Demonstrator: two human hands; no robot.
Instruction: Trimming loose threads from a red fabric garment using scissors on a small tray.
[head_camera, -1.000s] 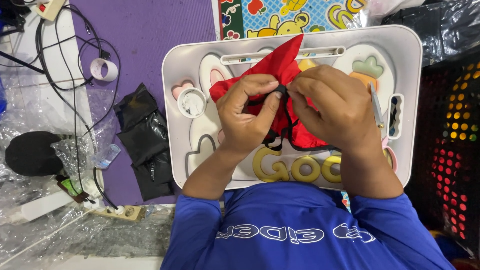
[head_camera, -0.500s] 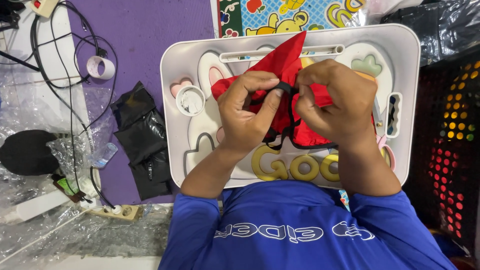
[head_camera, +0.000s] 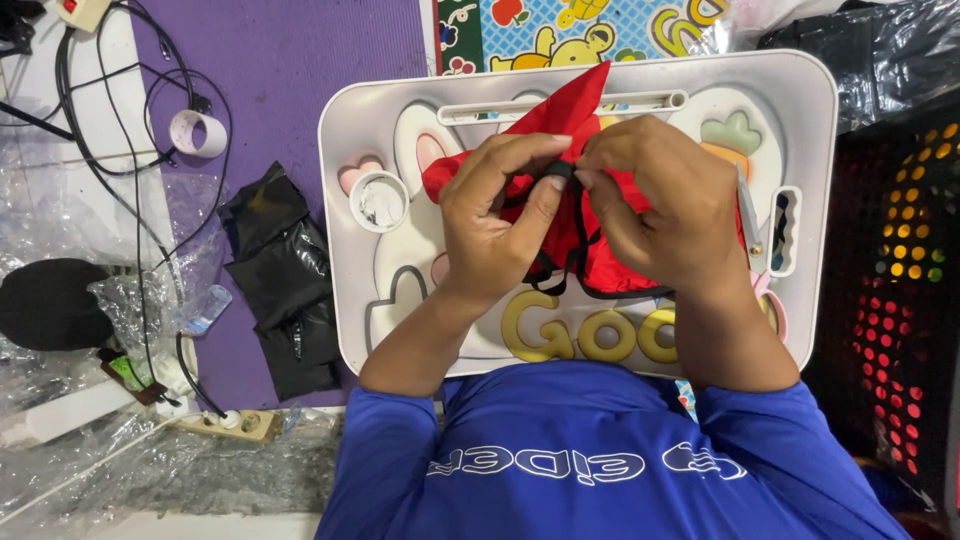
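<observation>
A red cloth piece (head_camera: 560, 120) with black cord trim lies bunched on a white lap tray (head_camera: 820, 130) decorated with rabbit and carrot shapes. My left hand (head_camera: 495, 215) pinches the cloth and a black cord loop from the left. My right hand (head_camera: 665, 200) grips the same spot from the right, so the fingertips of both hands meet at the black cord (head_camera: 562, 172). Black cord loops (head_camera: 560, 280) hang out below the hands. Most of the cloth is hidden under my hands.
A round cup recess (head_camera: 380, 200) sits in the tray's left part. On the purple mat (head_camera: 290, 60) lie a crumpled black bag (head_camera: 285, 275), a tape roll (head_camera: 197, 133) and cables. A power strip (head_camera: 225, 422) is at lower left, a black crate (head_camera: 905, 270) at right.
My hands have drawn closer together over the red cloth, and the fingertips now pinch the black cord at its top. The cloth stays on the tray.
</observation>
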